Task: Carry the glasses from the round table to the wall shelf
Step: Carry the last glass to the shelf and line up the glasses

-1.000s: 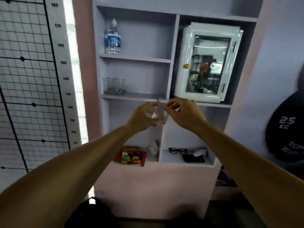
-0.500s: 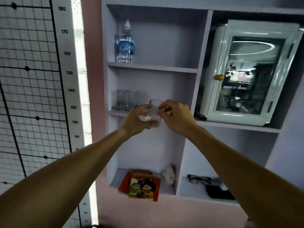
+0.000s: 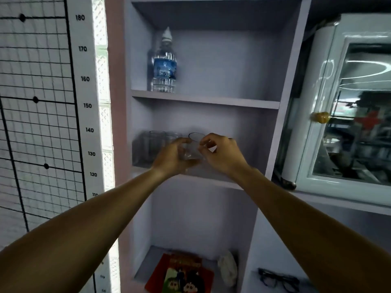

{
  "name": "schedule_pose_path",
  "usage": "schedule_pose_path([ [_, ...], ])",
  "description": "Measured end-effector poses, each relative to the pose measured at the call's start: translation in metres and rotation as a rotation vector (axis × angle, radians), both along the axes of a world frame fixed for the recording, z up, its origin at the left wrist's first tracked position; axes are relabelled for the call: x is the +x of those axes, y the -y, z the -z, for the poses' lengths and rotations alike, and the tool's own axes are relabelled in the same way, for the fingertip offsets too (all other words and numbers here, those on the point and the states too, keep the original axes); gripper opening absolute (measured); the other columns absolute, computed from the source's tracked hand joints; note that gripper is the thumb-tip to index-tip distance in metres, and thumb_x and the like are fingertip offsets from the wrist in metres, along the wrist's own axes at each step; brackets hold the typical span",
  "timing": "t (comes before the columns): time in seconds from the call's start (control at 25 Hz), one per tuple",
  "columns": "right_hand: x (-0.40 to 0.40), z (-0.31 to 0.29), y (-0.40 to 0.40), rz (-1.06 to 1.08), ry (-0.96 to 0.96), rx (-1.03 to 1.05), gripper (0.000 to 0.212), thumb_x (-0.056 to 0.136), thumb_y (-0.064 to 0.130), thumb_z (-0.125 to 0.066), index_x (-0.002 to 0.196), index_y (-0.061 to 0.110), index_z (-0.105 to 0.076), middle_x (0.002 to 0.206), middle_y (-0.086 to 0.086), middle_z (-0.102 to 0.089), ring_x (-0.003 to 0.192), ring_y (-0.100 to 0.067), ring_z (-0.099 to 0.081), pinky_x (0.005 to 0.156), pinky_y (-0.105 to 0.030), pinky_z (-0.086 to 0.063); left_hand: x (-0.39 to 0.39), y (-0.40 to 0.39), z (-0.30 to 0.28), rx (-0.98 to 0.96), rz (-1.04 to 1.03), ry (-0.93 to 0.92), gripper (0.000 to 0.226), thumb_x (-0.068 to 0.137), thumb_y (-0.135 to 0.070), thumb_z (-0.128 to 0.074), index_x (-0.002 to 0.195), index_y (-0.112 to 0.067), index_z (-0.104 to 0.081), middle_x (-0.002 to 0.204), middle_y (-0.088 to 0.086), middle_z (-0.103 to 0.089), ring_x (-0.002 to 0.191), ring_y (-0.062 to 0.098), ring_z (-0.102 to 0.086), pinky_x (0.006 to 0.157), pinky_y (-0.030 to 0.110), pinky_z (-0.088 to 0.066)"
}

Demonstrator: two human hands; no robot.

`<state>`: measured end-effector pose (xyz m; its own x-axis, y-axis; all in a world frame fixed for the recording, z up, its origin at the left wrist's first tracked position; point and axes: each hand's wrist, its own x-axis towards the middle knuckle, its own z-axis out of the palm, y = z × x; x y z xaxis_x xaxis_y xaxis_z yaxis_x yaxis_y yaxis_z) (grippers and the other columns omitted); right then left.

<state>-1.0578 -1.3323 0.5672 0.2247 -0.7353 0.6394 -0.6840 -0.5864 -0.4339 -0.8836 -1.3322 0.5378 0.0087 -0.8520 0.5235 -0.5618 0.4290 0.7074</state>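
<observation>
Both arms stretched forward toward the wall shelf [image 3: 211,180], meeting at its middle compartment. Left hand [image 3: 172,158] wrapped round the near-left side of a clear glass [image 3: 193,152], thumb across the front, fingers closed on it. Right hand [image 3: 222,154] pinching the same glass at its right rim with thumb and fingertips, remaining fingers curled. Glass upright, raised just above the front edge of the middle board; cannot tell whether its base touches the board.

Just left of the left hand and deeper in the same compartment, other glasses [image 3: 153,144] standing on the board, close together, blurred and partly hidden by the left hand; exact count unclear. Above both hands, one compartment up, a water bottle [image 3: 164,64] with a blue label, upright near the left wall. Far below the hands, in the bottom compartment, a red cartoon booklet [image 3: 179,275] lying flat, with a pale crumpled object [image 3: 228,269] beside it. Below the right forearm, dark-framed spectacles [image 3: 277,279] in the adjoining bottom compartment. To the right of the right hand, a white cabinet with a glass door [image 3: 359,111] and a gold knob [image 3: 320,117]. Well left of the left hand, a height chart [image 3: 84,102] with printed numbers beside a black grid.
</observation>
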Motion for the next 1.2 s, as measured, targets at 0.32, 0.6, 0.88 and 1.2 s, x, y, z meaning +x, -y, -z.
schedule_pose_path([
  [0.32, 0.004, 0.008, 0.043, 0.022, -0.029, 0.005, 0.016, 0.085, 0.043, -0.065, 0.097, 0.034, -0.069, 0.1, 0.004, -0.075, 0.093, -0.019, -0.069, 0.083, -0.038, -0.059, 0.004, 0.03, -0.002, -0.029, -0.177, 0.353, 0.083, 0.061, -0.064, -0.079, 0.132, -0.027, -0.058, 0.108, -0.006, -0.074, 0.095, 0.014, -0.07, 0.08, 0.025, -0.054],
  [0.6, 0.009, 0.015, 0.057, 0.029, -0.008, 0.041, 0.015, 0.088, 0.04, -0.063, 0.101, 0.034, -0.067, 0.104, 0.004, -0.074, 0.096, -0.019, -0.067, 0.085, -0.035, -0.058, 0.009, 0.041, 0.004, -0.129, -0.298, 0.504, 0.059, 0.059, -0.079, -0.068, 0.094, -0.031, -0.065, 0.078, -0.016, -0.064, 0.068, 0.01, -0.063, 0.064, 0.031, -0.058],
  [0.88, 0.025, 0.018, 0.063, 0.056, 0.095, 0.055, 0.019, 0.085, 0.032, -0.071, 0.094, 0.025, -0.055, 0.087, 0.004, -0.067, 0.08, -0.019, -0.064, 0.069, -0.032, -0.055, 0.009, 0.041, 0.007, -0.135, -0.305, 0.604, 0.016, 0.084, -0.051, -0.058, 0.075, -0.037, -0.061, 0.076, -0.008, -0.066, 0.069, 0.015, -0.063, 0.062, 0.029, -0.05],
  [1.2, 0.042, 0.02, 0.078, 0.026, 0.07, 0.124, 0.022, 0.087, 0.008, -0.057, 0.094, 0.023, -0.072, 0.099, -0.001, -0.075, 0.094, -0.021, -0.068, 0.089, -0.037, -0.057, 0.005, 0.043, 0.012, -0.12, -0.239, 0.625, 0.036, 0.082, -0.037, -0.063, 0.116, -0.025, -0.063, 0.102, 0.006, -0.073, 0.094, 0.034, -0.068, 0.065, 0.032, -0.046],
])
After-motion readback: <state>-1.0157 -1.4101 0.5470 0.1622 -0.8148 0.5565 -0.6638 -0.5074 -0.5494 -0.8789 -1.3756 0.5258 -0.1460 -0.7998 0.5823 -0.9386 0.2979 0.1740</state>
